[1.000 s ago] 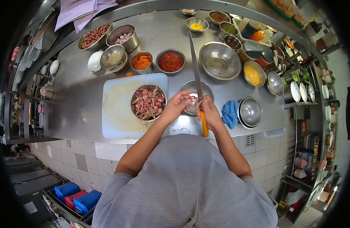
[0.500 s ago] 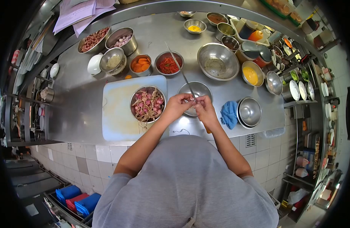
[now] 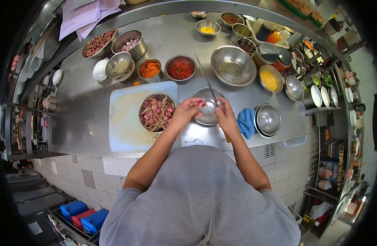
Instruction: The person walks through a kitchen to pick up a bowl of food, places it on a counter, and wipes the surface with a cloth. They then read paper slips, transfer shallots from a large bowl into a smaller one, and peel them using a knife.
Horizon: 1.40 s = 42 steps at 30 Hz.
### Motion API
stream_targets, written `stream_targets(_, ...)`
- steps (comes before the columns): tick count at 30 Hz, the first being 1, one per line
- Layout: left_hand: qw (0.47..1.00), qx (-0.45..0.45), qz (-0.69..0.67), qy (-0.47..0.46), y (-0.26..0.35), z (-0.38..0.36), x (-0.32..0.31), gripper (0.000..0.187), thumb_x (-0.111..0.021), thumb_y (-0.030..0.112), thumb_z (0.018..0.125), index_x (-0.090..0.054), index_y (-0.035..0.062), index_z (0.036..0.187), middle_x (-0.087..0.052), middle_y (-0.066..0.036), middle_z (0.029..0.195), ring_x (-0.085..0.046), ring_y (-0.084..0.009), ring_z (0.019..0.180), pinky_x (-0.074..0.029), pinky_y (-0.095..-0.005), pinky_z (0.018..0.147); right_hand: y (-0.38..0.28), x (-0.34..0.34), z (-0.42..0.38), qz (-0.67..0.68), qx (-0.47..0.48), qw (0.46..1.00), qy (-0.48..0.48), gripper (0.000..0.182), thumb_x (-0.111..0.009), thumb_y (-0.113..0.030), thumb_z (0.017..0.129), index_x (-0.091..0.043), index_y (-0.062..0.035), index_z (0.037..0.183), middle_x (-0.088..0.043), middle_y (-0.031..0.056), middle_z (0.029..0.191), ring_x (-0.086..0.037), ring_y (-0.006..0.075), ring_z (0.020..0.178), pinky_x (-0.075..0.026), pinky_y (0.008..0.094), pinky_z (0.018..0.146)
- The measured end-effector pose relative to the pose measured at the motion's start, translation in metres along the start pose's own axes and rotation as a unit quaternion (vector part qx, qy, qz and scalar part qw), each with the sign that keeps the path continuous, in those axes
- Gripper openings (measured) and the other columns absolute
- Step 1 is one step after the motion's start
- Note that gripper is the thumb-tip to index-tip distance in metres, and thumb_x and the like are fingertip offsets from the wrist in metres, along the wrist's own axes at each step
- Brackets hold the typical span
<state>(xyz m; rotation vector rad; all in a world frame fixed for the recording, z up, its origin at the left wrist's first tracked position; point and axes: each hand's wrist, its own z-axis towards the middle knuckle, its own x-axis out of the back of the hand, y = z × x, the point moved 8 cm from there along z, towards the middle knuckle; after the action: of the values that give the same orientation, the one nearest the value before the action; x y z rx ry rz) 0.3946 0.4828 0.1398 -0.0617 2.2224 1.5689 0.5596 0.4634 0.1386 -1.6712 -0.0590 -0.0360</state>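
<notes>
My left hand point(image 3: 186, 113) pinches a small pink shallot point(image 3: 202, 103) over a steel bowl point(image 3: 207, 105) at the counter's front. My right hand point(image 3: 226, 116) grips a long knife point(image 3: 209, 84) whose blade points up and away over that bowl; the orange handle is mostly hidden below my hand. Both hands are close together, nearly touching. Just left of them, a steel bowl of unpeeled shallots with roots point(image 3: 157, 112) stands on a pale cutting board point(image 3: 127, 119).
Bowls of carrot slices point(image 3: 150, 69), red chili strips point(image 3: 180, 67), peeled shallots point(image 3: 129, 41) and yellow liquid point(image 3: 271, 78) sit behind. A large steel bowl point(image 3: 233, 64), stacked bowls point(image 3: 268, 119) and a blue cloth point(image 3: 246, 121) are to the right. Papers lie far left.
The knife tilted from pointing straight away to leaning left, then came back toward upright. My hands parted slightly and the shallot now shows between my left fingers.
</notes>
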Motion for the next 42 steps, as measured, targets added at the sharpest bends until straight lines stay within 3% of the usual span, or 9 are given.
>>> stream_targets(5,0.999,0.009,0.031,-0.022,-0.011,0.007,0.003,0.03,-0.058,0.004,0.09,-0.054,0.0002,0.12,-0.067,-0.006,0.1,-0.06,-0.0099,0.075,-0.047,-0.0218,0.065,-0.014,-0.016,-0.008,-0.099,0.024,0.993,-0.067,0.068,-0.068,-0.018,0.085,-0.036,-0.011,0.144,-0.056,0.0076,0.088,-0.056,0.0176,0.082,-0.046,0.0299,0.077)
stream_targets(11,1.0,-0.026,0.013,-0.01,-0.007,0.003,0.0,0.026,-0.058,0.001,0.089,-0.057,0.0028,0.115,-0.066,-0.004,0.097,-0.06,-0.009,0.078,-0.046,-0.0216,0.065,-0.023,-0.025,-0.011,-0.132,0.038,0.987,-0.084,0.061,-0.073,-0.026,0.081,-0.046,-0.0098,0.133,-0.055,0.0083,0.08,-0.056,0.0193,0.075,-0.046,0.0316,0.071)
stream_targets(17,0.999,-0.048,0.023,-0.005,-0.005,0.0,-0.001,0.033,-0.053,-0.008,0.083,-0.056,-0.0016,0.115,-0.066,-0.01,0.107,-0.063,-0.0163,0.096,-0.052,-0.0274,0.079,-0.016,-0.028,-0.01,-0.099,0.042,0.99,-0.095,0.056,-0.073,-0.024,0.081,-0.047,-0.0099,0.129,-0.055,0.0067,0.081,-0.055,0.0163,0.075,-0.045,0.0308,0.07)
stream_targets(20,0.997,-0.08,0.016,-0.002,-0.001,-0.001,-0.005,0.03,-0.053,-0.008,0.084,-0.056,-0.0015,0.113,-0.066,-0.009,0.103,-0.063,-0.0146,0.095,-0.051,-0.0255,0.081,-0.009,-0.029,-0.009,-0.055,0.043,0.994,-0.082,0.05,-0.07,-0.019,0.084,-0.047,-0.0094,0.127,-0.055,0.005,0.083,-0.054,0.014,0.076,-0.045,0.0285,0.071)
stream_targets(24,0.989,-0.137,0.054,0.014,-0.013,0.006,-0.004,0.021,-0.06,-0.002,0.087,-0.056,-0.0003,0.108,-0.066,-0.006,0.096,-0.061,-0.0085,0.083,-0.049,-0.0224,0.069,0.0,-0.032,-0.007,0.049,0.053,0.996,-0.058,0.039,-0.063,-0.012,0.09,-0.046,-0.0085,0.125,-0.056,0.0029,0.085,-0.054,0.0115,0.079,-0.045,0.0245,0.074)
stream_targets(29,0.97,-0.194,0.146,0.019,0.004,-0.004,-0.015,0.023,-0.062,-0.002,0.087,-0.056,-0.0006,0.109,-0.065,-0.004,0.092,-0.059,-0.0069,0.076,-0.048,-0.0214,0.069,0.0,-0.033,-0.01,0.127,-0.08,0.987,-0.063,0.026,-0.055,-0.016,0.096,-0.046,-0.0085,0.118,-0.053,0.0004,0.081,-0.049,0.0068,0.067,-0.042,0.0217,0.055)
stream_targets(33,0.981,-0.153,0.117,0.004,-0.004,0.001,-0.011,0.023,-0.062,0.0,0.088,-0.056,0.0004,0.11,-0.064,-0.004,0.094,-0.059,-0.0072,0.081,-0.048,-0.0217,0.072,0.007,-0.036,-0.01,0.191,-0.118,0.97,-0.093,0.028,-0.042,-0.034,0.102,-0.044,-0.0095,0.115,-0.049,0.0012,0.077,-0.048,0.0078,0.059,-0.04,0.0212,0.043)
stream_targets(36,0.995,-0.086,0.03,-0.032,-0.009,0.003,-0.008,0.02,-0.061,0.004,0.091,-0.057,0.0018,0.11,-0.063,-0.003,0.096,-0.059,-0.0081,0.085,-0.047,-0.0225,0.073,0.0,-0.037,-0.014,0.217,-0.127,0.96,-0.126,0.037,-0.041,-0.044,0.1,-0.044,-0.0101,0.114,-0.05,0.0025,0.079,-0.049,0.0085,0.06,-0.04,0.0209,0.044)
stream_targets(42,0.993,0.009,-0.094,-0.076,-0.027,0.004,0.002,0.024,-0.057,0.006,0.093,-0.056,0.0025,0.117,-0.062,-0.003,0.099,-0.057,-0.0093,0.08,-0.047,-0.0234,0.07,-0.002,-0.042,-0.02,0.267,-0.172,0.935,-0.16,0.042,-0.041,-0.049,0.098,-0.043,-0.0104,0.115,-0.052,0.0039,0.082,-0.05,0.0091,0.06,-0.04,0.0206,0.042)
